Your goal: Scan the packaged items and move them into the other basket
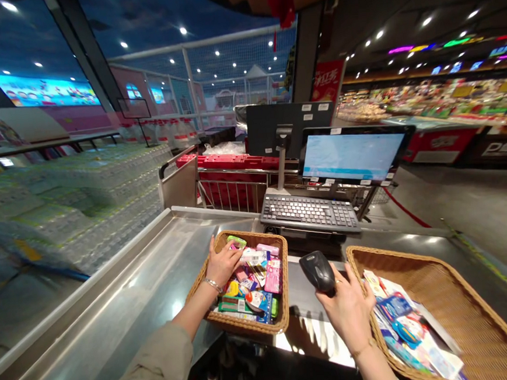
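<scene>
Black barcode scanner [318, 271] gripped in curled right hand [346, 314]; left hand [221, 264] spread on packets [252, 285] in wicker basket [257, 235].

My desk [112, 295] is smooth, glossy stainless steel. The basket [250, 325] under my left grip [221, 264] is rough woven wicker, the scanner [317, 271] in my right grip [346, 311] is glossy black plastic, and my sleeve [149, 368] is matt cloth.

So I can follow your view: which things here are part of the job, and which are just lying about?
In use: left hand on packets in left basket; right hand gripping scanner; right basket.
Around: keyboard, monitor, bottled water, steel counter.
</scene>
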### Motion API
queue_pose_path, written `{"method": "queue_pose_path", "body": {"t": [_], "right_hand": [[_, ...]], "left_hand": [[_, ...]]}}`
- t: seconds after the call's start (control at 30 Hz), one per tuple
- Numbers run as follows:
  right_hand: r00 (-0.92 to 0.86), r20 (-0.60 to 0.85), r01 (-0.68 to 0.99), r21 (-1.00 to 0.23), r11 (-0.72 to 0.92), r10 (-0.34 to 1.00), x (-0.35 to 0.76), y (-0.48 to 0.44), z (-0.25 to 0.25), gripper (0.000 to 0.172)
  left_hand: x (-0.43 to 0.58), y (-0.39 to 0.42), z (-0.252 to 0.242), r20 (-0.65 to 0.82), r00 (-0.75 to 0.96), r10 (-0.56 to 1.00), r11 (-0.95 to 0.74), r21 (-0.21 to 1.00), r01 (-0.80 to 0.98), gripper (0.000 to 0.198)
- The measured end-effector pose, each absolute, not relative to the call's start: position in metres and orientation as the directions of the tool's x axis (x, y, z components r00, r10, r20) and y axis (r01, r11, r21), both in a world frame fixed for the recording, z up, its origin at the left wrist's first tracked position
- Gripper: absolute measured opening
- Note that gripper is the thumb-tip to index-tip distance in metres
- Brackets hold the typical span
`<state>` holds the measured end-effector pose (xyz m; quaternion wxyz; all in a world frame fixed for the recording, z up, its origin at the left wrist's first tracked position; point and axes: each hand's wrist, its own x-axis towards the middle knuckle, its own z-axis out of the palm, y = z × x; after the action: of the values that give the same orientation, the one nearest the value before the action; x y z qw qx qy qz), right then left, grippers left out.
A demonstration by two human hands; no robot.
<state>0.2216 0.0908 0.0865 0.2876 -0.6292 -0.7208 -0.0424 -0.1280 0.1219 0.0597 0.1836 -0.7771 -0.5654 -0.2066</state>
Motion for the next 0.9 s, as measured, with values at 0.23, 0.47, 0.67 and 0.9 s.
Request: {"method": "queue_pose_path", "body": {"t": [0.23, 0.47, 0.67, 0.9], "right_hand": [[-0.045, 0.479, 0.936, -0.286, 0.205, 0.876, 0.225, 0.086, 0.090, 0.030], [-0.034, 0.468, 0.939, -0.287, 0.188, 0.883, 0.228, 0.083, 0.092, 0.027], [-0.053, 0.495, 0.946, -0.254, 0.202, 0.867, 0.233, 0.082, 0.093, 0.027], [-0.050, 0.485, 0.946, -0.258, 0.198, 0.873, 0.236, 0.083, 0.093, 0.026]], "left_hand": [[-0.101, 0.127, 0.067, 0.560, 0.280, 0.780, -0.310, -0.044, 0.950, 0.027], [-0.077, 0.136, 0.069, 0.601, 0.292, 0.744, -0.327, -0.054, 0.944, 0.030], [-0.058, 0.142, 0.075, 0.639, 0.289, 0.712, -0.353, -0.029, 0.935, 0.030], [-0.040, 0.150, 0.074, 0.661, 0.276, 0.698, -0.365, -0.003, 0.931, 0.029]]}}
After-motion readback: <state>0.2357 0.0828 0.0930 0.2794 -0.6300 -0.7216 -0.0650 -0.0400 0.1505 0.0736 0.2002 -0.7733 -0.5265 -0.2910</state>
